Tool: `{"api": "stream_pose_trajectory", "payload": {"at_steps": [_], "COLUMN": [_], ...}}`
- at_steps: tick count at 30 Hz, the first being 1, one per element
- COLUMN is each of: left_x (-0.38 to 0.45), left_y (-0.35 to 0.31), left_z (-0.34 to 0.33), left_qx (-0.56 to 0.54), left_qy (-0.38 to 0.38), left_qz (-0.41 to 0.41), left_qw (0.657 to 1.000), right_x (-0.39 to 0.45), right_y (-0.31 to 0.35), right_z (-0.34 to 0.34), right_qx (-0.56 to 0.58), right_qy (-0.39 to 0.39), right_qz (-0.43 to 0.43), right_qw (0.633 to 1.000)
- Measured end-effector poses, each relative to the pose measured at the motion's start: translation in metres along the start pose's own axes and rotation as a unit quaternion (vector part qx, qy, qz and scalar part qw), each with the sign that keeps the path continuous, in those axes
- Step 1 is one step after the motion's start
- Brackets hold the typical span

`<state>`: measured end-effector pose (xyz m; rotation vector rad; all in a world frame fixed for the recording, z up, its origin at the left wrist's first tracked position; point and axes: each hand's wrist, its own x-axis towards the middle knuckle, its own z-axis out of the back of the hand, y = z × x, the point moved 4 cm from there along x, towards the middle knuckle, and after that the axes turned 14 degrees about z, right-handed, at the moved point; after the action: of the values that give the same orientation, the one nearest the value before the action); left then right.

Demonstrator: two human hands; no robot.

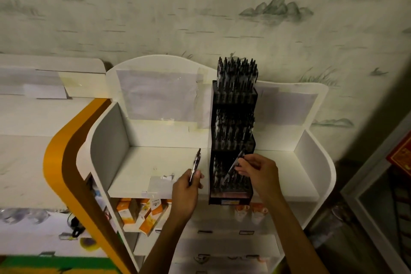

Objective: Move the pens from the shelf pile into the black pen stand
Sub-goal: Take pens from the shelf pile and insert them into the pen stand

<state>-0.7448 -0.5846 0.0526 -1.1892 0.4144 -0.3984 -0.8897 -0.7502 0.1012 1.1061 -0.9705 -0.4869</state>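
- Head view: the pen (234, 168) in the right hand (259, 173) hung slanted over the black pen stand (232, 140), centre of frame; it risked snagging on packed pens in the lowest tier and tipping out.
- Right grip pinched that pen; left hand (186, 193), fingers curled, held a second pen (195, 165) above the white shelf (138, 169).
- No pile was visible on the shelf.

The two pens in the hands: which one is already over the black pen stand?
The pen pinched by the right hand: it slants down into the stand's lowest tier. The left hand's pen is beside the stand, over the white shelf.
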Motion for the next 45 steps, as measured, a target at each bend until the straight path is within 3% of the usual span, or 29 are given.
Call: {"api": "stream_pose_trajectory", "payload": {"at_steps": [3,7,13,21,30,36,45], "left_x": [0.001,0.0,-0.004,-0.004,-0.016,-0.021,-0.021], "left_y": [0.003,0.005,-0.002,-0.007,-0.015,-0.023,-0.03], "left_z": [0.001,0.003,0.006,0.001,-0.003,-0.007,-0.019], "left_qx": [-0.021,-0.033,-0.038,-0.047,-0.047,-0.091,-0.082], "left_qy": [0.018,0.014,0.02,0.03,0.074,0.101,0.148], "left_qz": [0.022,0.023,-0.03,-0.008,-0.021,-0.013,-0.038], "left_qw": [0.999,0.999,0.999,0.998,0.996,0.991,0.985], "right_x": [-0.002,-0.004,-0.008,-0.012,-0.024,-0.014,-0.005], "right_y": [-0.003,-0.006,-0.021,-0.027,-0.047,-0.022,0.015], "right_z": [0.004,0.0,-0.008,-0.02,-0.023,-0.01,-0.024], "right_qx": [-0.128,-0.202,-0.213,-0.254,-0.278,-0.216,0.025], "right_qy": [0.007,-0.001,0.012,0.045,0.091,0.047,0.06], "right_qz": [0.076,0.125,0.127,0.133,0.074,0.071,-0.024], "right_qw": [0.989,0.971,0.969,0.957,0.954,0.973,0.998]}}
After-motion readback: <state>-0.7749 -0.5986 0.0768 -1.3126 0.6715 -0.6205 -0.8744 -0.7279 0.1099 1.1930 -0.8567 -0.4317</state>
